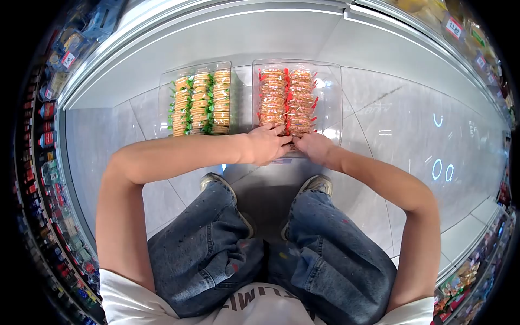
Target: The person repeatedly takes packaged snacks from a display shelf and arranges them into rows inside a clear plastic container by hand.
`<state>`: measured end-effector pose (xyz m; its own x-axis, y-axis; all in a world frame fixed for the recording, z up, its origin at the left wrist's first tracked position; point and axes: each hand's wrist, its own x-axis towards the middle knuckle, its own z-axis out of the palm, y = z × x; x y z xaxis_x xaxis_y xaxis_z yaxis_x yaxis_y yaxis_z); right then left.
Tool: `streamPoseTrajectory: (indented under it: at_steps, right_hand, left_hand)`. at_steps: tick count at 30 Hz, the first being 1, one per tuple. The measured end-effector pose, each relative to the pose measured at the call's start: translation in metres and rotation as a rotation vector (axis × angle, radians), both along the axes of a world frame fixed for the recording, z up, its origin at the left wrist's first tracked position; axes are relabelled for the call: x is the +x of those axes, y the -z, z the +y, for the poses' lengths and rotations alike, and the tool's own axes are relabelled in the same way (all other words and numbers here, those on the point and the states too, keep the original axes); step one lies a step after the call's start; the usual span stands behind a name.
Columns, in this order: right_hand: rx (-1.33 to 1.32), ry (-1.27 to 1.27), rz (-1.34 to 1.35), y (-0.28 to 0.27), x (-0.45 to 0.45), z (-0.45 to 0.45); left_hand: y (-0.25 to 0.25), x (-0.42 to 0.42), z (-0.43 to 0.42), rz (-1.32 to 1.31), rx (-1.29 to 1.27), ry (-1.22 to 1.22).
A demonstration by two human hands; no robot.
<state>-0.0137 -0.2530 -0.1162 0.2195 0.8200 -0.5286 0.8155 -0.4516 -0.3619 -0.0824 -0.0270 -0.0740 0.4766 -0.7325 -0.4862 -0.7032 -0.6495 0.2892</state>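
1. The two columns of red-trimmed packets [273,97] stand in a clear box [331,86], just right of the upper centre; their near end is partly hidden under both hands.
2. The left hand [268,145] lies across that near end, its fingers loosely spread and touching the packets; whether they grip one, I cannot tell.
3. The right hand [316,147] meets it there, fingers bent, their tips close to the left ones; what they hold, if anything, is hidden from this angle.
4. A second clear box [164,92], left of the upper centre, holds three columns of green-trimmed packets [201,100]; the left forearm passes just below and covers part of its near edge.
5. Print on the packets is too small to read, and the lettering on the white shirt [265,309] is cut short by its folds and the frame.
6. Both boxes rest on a glossy grey tiled floor [387,116] (bright rings of reflected light show at the right).
7. A pale panel [260,38] curves across the top; stocked shelves [46,141] line the left edge, blurring into the black rim of the lens.
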Motion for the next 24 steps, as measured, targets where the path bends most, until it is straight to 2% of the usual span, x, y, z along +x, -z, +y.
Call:
streamPoseTrajectory:
  at_steps: [2,5,8,11,15,17,19,24]
  right_hand:
    - [-0.010,0.054,0.056,0.006,-0.003,0.002]
    - [-0.117,0.032,0.039,-0.009,0.005,-0.003]
    - [-0.015,0.230,-0.048,-0.054,0.013,0.004]
    - [0.052,0.295,-0.090,-0.054,0.013,0.004]
    - [0.007,0.192,-0.006,-0.032,0.013,0.006]
    - [-0.101,0.148,0.072,-0.040,0.022,0.015]
    - [-0.059,0.088,0.073,-0.039,0.024,0.016]
    - [0.018,-0.015,0.075,-0.026,0.042,0.010]
  left_hand:
    - [0.007,-0.008,-0.003,-0.089,0.027,0.053]
    - [0.000,-0.008,-0.008,-0.051,0.067,0.072]
    - [0.007,-0.010,-0.007,-0.045,0.057,0.078]
    - [0.003,-0.008,-0.010,-0.030,0.034,0.064]
    - [0.007,-0.006,-0.003,-0.026,-0.024,0.059]
    - [0.009,-0.012,-0.001,0.029,-0.048,-0.007]
    - [0.001,-0.018,0.002,0.098,-0.109,-0.117]
    - [-0.004,-0.024,0.013,-0.188,0.064,-0.137]
